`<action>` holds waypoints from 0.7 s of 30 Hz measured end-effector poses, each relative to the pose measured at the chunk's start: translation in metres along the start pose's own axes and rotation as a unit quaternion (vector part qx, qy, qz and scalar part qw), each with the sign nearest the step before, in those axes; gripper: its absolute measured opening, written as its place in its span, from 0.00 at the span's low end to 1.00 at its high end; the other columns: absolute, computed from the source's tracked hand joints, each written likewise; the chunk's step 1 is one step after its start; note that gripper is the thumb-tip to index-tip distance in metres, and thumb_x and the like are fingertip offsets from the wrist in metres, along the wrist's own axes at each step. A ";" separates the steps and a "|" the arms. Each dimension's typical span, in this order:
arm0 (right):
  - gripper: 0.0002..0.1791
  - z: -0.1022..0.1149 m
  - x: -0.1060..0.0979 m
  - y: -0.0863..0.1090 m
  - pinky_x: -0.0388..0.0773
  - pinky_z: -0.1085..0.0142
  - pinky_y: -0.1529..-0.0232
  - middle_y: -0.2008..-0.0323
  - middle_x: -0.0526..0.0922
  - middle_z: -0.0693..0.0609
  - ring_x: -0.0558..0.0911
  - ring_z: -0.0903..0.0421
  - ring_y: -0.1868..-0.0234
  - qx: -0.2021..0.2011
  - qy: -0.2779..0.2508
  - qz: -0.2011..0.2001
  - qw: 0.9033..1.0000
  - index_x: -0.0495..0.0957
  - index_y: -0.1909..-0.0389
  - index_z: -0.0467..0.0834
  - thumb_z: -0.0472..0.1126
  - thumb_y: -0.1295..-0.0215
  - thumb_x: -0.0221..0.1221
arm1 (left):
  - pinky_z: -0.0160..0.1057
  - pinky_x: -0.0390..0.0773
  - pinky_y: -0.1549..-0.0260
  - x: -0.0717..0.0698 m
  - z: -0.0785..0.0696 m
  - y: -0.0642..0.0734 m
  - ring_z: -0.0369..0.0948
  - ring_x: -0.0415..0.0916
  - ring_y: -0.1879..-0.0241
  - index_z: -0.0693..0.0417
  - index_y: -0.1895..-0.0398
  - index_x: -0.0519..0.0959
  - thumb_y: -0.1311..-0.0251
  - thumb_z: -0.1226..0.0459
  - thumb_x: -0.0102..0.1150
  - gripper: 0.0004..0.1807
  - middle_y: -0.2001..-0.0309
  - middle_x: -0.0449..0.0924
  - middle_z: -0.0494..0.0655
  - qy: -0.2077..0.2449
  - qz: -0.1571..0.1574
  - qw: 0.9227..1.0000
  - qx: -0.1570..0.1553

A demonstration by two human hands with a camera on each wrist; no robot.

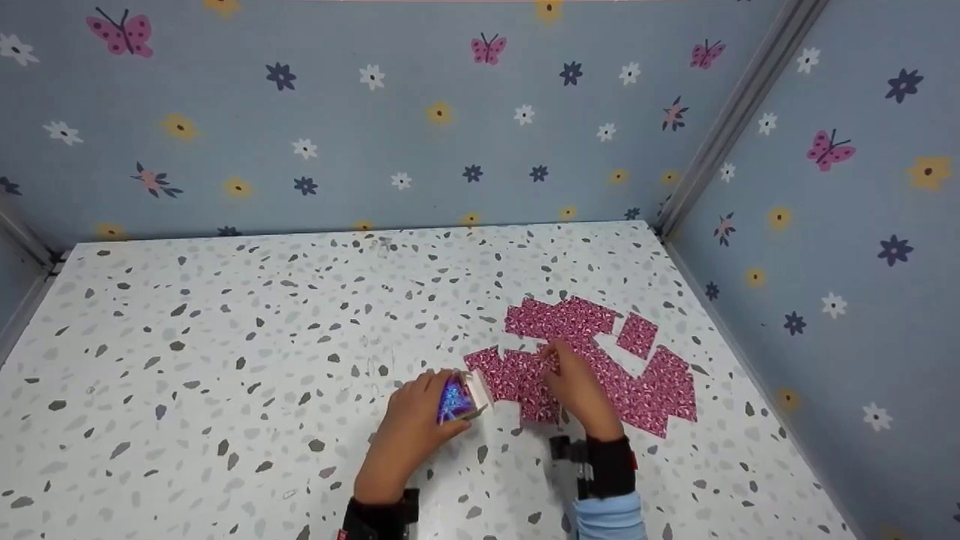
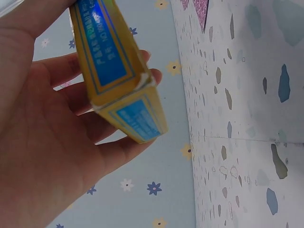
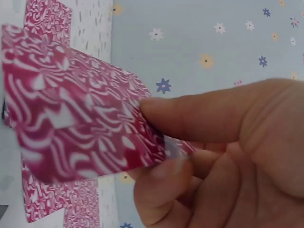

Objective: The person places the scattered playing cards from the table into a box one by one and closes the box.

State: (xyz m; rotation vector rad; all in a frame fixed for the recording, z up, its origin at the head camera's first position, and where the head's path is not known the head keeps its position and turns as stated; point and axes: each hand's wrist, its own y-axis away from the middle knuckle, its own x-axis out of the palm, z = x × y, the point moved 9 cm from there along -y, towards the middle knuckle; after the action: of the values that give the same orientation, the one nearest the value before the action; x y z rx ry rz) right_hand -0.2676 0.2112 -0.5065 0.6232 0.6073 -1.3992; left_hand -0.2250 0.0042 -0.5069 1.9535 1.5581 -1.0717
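My left hand (image 1: pixel 412 412) grips a small card box (image 1: pixel 455 399), thumb on one side and fingers on the other. Its white flap stands out on the right, and a shiny blue-purple face shows in the head view. Up close in the left wrist view, the box (image 2: pixel 135 66) is yellow with blue printed panels. Between thumb and fingers, my right hand (image 1: pixel 581 386) pinches a playing card (image 3: pixel 71 114) with a pink and white swirl back. Below that hand, many matching cards (image 1: pixel 649 394) lie spread and overlapping, pattern side up.
The cards rest on a white speckled table (image 1: pixel 247 420), to the right of the box. One card (image 1: pixel 637 335) lies at the spread's upper right. Blue flowered panels (image 1: pixel 420 150) rise behind the table and along its right side (image 1: pixel 832 300).
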 end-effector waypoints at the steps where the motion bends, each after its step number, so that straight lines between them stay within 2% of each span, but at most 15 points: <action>1: 0.15 0.002 -0.002 0.000 0.70 0.67 0.74 0.69 0.76 0.45 0.71 0.58 0.75 -0.004 0.000 -0.008 1.000 0.70 0.50 0.39 0.28 0.39 0.53 | 0.57 0.69 0.44 0.000 0.000 0.000 0.54 0.72 0.48 0.59 0.41 0.69 0.56 0.52 0.69 0.38 0.48 0.74 0.59 0.000 -0.003 1.000 0.002; 5: 0.28 0.004 -0.006 0.002 0.75 0.66 0.75 0.60 0.77 0.41 0.76 0.53 0.75 0.004 -0.027 -0.016 1.000 0.66 0.38 0.43 0.26 0.40 0.53 | 0.57 0.69 0.45 -0.002 -0.002 0.001 0.54 0.72 0.48 0.60 0.42 0.69 0.56 0.53 0.70 0.38 0.49 0.75 0.59 -0.001 -0.009 1.000 0.010; 9: 0.35 0.004 -0.005 0.002 0.78 0.58 0.78 0.62 0.76 0.40 0.78 0.44 0.79 0.010 -0.059 -0.003 0.998 0.63 0.34 0.45 0.21 0.44 0.51 | 0.57 0.68 0.44 -0.002 -0.001 0.000 0.54 0.72 0.47 0.59 0.42 0.69 0.56 0.52 0.69 0.38 0.48 0.74 0.59 0.002 -0.006 1.000 0.006; 13: 0.33 0.005 -0.006 0.002 0.80 0.52 0.76 0.65 0.77 0.40 0.78 0.42 0.79 0.008 -0.069 -0.004 0.998 0.66 0.37 0.41 0.19 0.45 0.50 | 0.57 0.68 0.44 -0.001 -0.001 0.000 0.54 0.72 0.48 0.59 0.42 0.69 0.55 0.52 0.69 0.38 0.49 0.75 0.58 0.003 -0.008 1.000 0.007; 16: 0.28 0.007 -0.010 0.003 0.79 0.58 0.77 0.70 0.76 0.44 0.77 0.47 0.79 0.004 -0.063 -0.013 0.998 0.68 0.40 0.40 0.22 0.43 0.51 | 0.56 0.70 0.46 -0.001 -0.002 0.001 0.53 0.72 0.49 0.58 0.43 0.69 0.56 0.52 0.70 0.37 0.50 0.75 0.57 0.000 -0.011 1.000 0.011; 18: 0.24 0.010 -0.013 0.005 0.76 0.64 0.78 0.75 0.71 0.48 0.74 0.52 0.79 -0.002 -0.052 -0.024 0.998 0.69 0.42 0.41 0.25 0.41 0.52 | 0.56 0.70 0.47 0.000 -0.002 0.001 0.53 0.73 0.50 0.58 0.44 0.70 0.56 0.53 0.70 0.36 0.50 0.75 0.57 0.000 -0.011 1.000 0.012; 21: 0.19 0.013 -0.020 0.006 0.70 0.69 0.79 0.77 0.70 0.50 0.70 0.59 0.79 -0.020 -0.034 -0.048 0.998 0.71 0.47 0.42 0.28 0.39 0.54 | 0.56 0.70 0.48 0.001 -0.002 0.001 0.53 0.73 0.51 0.57 0.44 0.70 0.56 0.53 0.70 0.36 0.51 0.75 0.57 0.002 -0.009 1.000 0.011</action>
State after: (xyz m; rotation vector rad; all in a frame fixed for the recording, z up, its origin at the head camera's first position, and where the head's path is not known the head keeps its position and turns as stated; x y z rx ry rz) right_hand -0.2633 0.2161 -0.4826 0.5194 0.6159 -1.4879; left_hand -0.2238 0.0061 -0.5061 1.9612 1.5744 -1.0966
